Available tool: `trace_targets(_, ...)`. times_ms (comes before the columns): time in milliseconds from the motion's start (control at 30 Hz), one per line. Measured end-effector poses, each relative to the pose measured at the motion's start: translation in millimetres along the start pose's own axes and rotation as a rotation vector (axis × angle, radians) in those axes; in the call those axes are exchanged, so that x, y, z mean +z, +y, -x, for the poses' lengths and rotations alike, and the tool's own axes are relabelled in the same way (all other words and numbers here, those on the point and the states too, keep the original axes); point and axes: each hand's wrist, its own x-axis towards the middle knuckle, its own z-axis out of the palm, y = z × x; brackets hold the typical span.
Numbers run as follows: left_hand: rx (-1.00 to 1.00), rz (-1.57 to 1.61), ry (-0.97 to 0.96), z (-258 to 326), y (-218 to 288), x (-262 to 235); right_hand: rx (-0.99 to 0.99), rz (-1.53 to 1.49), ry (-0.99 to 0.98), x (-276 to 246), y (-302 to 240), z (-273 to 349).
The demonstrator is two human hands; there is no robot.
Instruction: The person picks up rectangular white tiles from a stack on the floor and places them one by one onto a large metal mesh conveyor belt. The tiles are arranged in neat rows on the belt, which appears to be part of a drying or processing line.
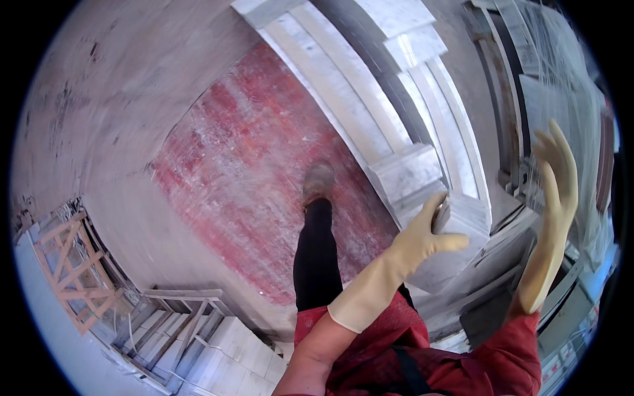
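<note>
My left hand (422, 241), in a pale yellow rubber glove, reaches to the near end of a row of white-grey marble pieces. Its thumb points away from its fingers, and the fingertips lie against the edge of a stack of thin marble tiles (465, 218); no piece is lifted in it. Just beyond stands another short stack of marble tiles (404, 175). Gloved alike, my right hand (558, 175) is raised in the air at the right with its fingers spread, holding nothing.
Long marble strips (343, 79) run away from me, with more marble blocks (416, 46) at the far end. A worn red floor patch (251, 158) lies left of them. Clear plastic wrap (574, 86) covers goods at right. Wooden crates (72, 270) stand at lower left.
</note>
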Motion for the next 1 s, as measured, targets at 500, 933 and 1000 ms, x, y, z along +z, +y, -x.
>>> trace_targets(500, -0.132, 0.205, 0.218, 11.2, 92.1, -59.2, -1.101, 0.427, -0.306, 434.4, -271.3, -275.8)
trace_targets(933, 0.108, 0.525, 0.349, 21.0, 136.6, -116.8, -0.965, 0.615, -0.351, 495.6, -285.1, -317.4)
trace_targets(1000, 0.104, 0.542, 0.366, 19.4, 135.8, -118.7, -0.936, 0.673, -0.393, 490.1, -292.6, -313.6)
